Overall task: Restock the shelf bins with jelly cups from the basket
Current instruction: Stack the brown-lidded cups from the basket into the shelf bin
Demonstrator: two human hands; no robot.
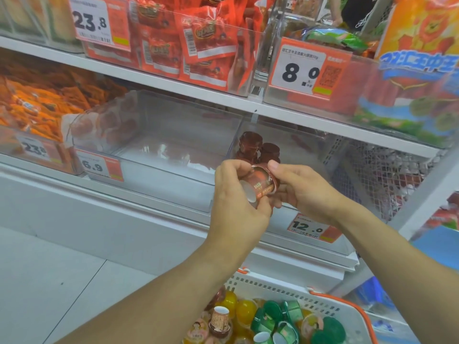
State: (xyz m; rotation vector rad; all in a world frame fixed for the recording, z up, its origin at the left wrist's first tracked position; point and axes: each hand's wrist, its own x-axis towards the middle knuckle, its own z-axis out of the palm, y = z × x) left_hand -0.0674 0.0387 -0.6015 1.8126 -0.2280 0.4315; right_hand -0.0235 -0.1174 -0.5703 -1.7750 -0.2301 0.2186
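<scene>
In front of the lower shelf, a brown jelly cup point(258, 186) is held tilted on its side between both hands, its pale base turned toward the camera. It is wrapped by the curled fingers of the left hand point(236, 194), while its rim is pinched by the thumb and fingers of the right hand point(301, 188); so each grip is closed on the same cup. Just behind the hands, a few matching brown cups point(258, 146) are seen standing in the clear right-hand bin point(310, 145), above the 12.0 price tag point(308, 228). The neighbouring middle bin point(173, 150), tagged 6.9, appears nearly bare, though reflections in the plastic make its contents hard to judge. Below, the white basket point(285, 286) with orange trim is filled with yellow, green and pink cups.

The cup is judged to be on its way into the right-hand bin. A slip could be caused when the two-handed hold is given up for one hand, since the cup lies tilted. The standing cups could be toppled if the new one is pushed against them. A wrong bin could also be chosen, the clear walls being easily misread.
</scene>
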